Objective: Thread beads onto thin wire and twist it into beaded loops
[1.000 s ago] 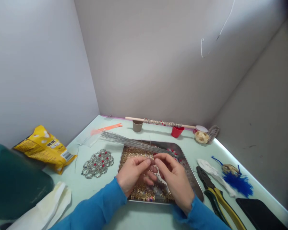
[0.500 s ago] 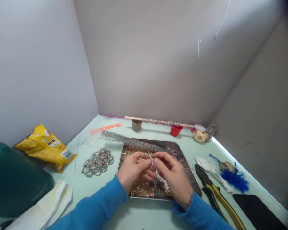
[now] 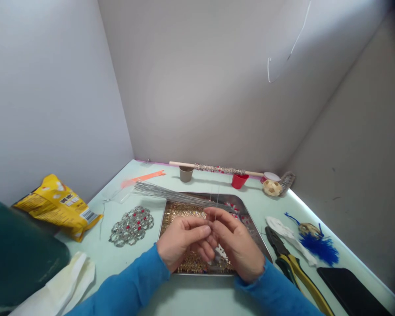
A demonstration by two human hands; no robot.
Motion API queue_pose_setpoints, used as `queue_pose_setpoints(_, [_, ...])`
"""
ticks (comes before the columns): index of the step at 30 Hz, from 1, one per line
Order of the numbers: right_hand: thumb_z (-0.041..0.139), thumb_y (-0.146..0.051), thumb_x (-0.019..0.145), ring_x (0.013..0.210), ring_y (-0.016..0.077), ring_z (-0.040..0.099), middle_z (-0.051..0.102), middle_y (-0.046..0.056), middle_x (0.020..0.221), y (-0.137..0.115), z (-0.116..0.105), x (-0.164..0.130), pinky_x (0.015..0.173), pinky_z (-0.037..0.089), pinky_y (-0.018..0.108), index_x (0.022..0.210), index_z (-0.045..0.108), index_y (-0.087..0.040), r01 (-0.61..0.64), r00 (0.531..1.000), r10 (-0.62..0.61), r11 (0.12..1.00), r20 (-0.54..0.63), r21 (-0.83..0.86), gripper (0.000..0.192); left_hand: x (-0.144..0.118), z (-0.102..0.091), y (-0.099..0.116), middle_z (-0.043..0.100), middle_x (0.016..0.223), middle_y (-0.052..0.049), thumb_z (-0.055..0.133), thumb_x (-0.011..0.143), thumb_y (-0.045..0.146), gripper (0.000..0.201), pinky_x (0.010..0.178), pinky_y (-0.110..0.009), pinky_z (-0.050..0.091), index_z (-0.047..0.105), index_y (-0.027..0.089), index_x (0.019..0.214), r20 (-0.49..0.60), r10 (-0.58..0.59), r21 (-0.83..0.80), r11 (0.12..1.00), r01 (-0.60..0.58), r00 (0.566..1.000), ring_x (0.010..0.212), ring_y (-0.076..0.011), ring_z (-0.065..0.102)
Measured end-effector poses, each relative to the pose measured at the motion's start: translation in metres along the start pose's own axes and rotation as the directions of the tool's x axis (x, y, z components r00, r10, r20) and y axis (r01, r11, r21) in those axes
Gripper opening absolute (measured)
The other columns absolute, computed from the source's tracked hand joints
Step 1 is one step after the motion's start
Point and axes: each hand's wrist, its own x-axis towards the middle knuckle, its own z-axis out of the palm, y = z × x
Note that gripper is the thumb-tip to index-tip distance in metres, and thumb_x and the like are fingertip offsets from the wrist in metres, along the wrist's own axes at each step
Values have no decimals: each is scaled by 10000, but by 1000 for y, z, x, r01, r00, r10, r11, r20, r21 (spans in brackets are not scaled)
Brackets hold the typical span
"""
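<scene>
My left hand (image 3: 186, 240) and my right hand (image 3: 235, 243) meet over a metal tray (image 3: 197, 275), fingertips together. Two thin, straight wire ends (image 3: 217, 197) stick up from between the pinched fingers. The rest of this beaded wire is mostly covered by the fingers. Below lie many small gold beads (image 3: 192, 267), filling much of the tray. Red and clear beads (image 3: 232, 206) lie toward its far right corner. Across the tray's back edge rests a bundle of straight wires (image 3: 161, 192).
A silvery beaded piece (image 3: 132, 226) with red beads lies left. Pliers (image 3: 291, 263), a black phone-like slab (image 3: 352, 289) and blue fringe (image 3: 321, 249) lie right. Behind, a bead-wrapped rod (image 3: 217, 169) rests on brown (image 3: 186, 174) and red cups (image 3: 239, 181). A yellow packet (image 3: 62, 204) stands left.
The gold-beaded loop that showed between my fingers is now mostly hidden by them. The upright wire ends have shifted slightly right. My fingers have closed in nearer each other.
</scene>
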Motion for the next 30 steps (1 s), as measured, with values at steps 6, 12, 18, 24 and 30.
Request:
queue_pose_setpoints(6, [638,-328,755,546,92,496,538,-28,693,-2,-1,-1,563,397,245,875,567,-201,6,994,-14,997,106,76,189,-2,-1,-1,613,631,-56,621,744,353,260,431,-218,456,585,96,726,103,-58,-62,996,65,993,438,-105,571])
queue_pose_setpoints(12, [673,-366,710,591,91,451,525,-16,747,-6,1,-1,570,370,230,810,561,-197,29,999,-32,995,33,101,226,-4,-1,-2,611,553,-43,675,686,349,263,385,-189,398,559,114,705,147,-157,38,987,153,977,404,-102,550])
queue_pose_setpoints(18, [689,-401,692,591,85,429,512,-11,735,-5,0,-2,570,348,225,771,542,-177,12,989,-32,990,142,142,279,-4,-1,-3,591,480,-20,706,630,359,298,338,-173,350,522,125,625,161,-165,89,984,152,973,336,-80,495])
queue_pose_setpoints(24, [703,-419,659,516,74,397,467,-48,628,-6,-2,0,507,329,215,750,488,-188,-99,987,87,992,138,82,328,-3,2,-2,574,458,-3,704,623,351,298,338,-168,333,502,133,600,98,-153,183,974,133,983,324,-69,477])
queue_pose_setpoints(30, [685,-414,667,478,68,415,494,-54,594,-2,-2,2,448,299,199,712,456,-185,-131,991,130,991,-43,-32,327,-1,10,-5,541,433,19,660,651,340,271,337,-176,310,473,156,585,-145,-83,329,936,127,986,323,-75,461])
